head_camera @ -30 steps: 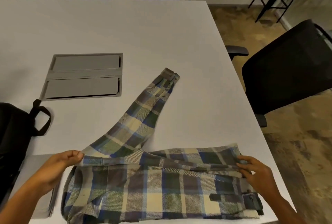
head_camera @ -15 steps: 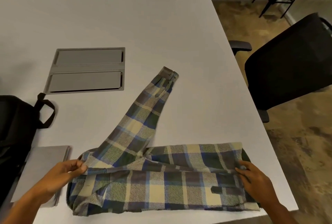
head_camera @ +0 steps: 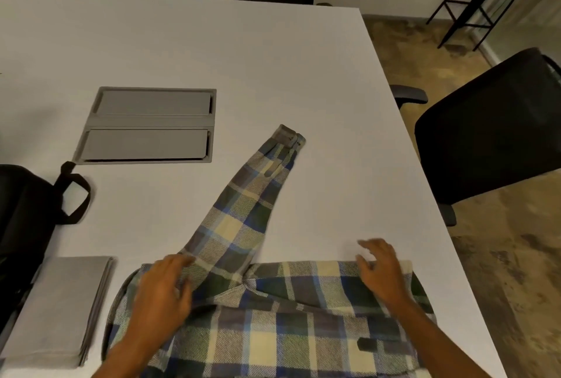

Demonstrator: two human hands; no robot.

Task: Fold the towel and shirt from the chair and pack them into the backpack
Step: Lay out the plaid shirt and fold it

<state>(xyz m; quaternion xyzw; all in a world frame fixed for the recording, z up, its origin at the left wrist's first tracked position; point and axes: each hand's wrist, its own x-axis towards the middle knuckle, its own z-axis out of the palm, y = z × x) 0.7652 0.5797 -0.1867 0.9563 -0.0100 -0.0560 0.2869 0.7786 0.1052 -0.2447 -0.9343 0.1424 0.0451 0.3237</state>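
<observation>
The black backpack [head_camera: 21, 226] sits far to the left of the plaid shirt [head_camera: 273, 317], at the table's edge. Its strap loop lies on the white table [head_camera: 273, 74]. Between the backpack and the shirt lies the gray towel [head_camera: 57, 308]. It is already folded into a neat flat stack.

The left hand [head_camera: 161, 295] is on the left end of the shirt. A moment ago it pinched the folded edge. Now it has let go and lies flat with loose fingers, pressing the cloth down. One sleeve [head_camera: 243, 219] runs up and away from the shirt toward the middle of the table. It has not moved.

The right hand [head_camera: 381, 271] is at the right end of the shirt. It held the edge before too. Now its fingers are spread and it holds nothing.

So the long fold looks done and is being patted flat. I think the sleeve needs folding in next. The chair [head_camera: 491, 125] stands to the right of the shirt, off the table.
</observation>
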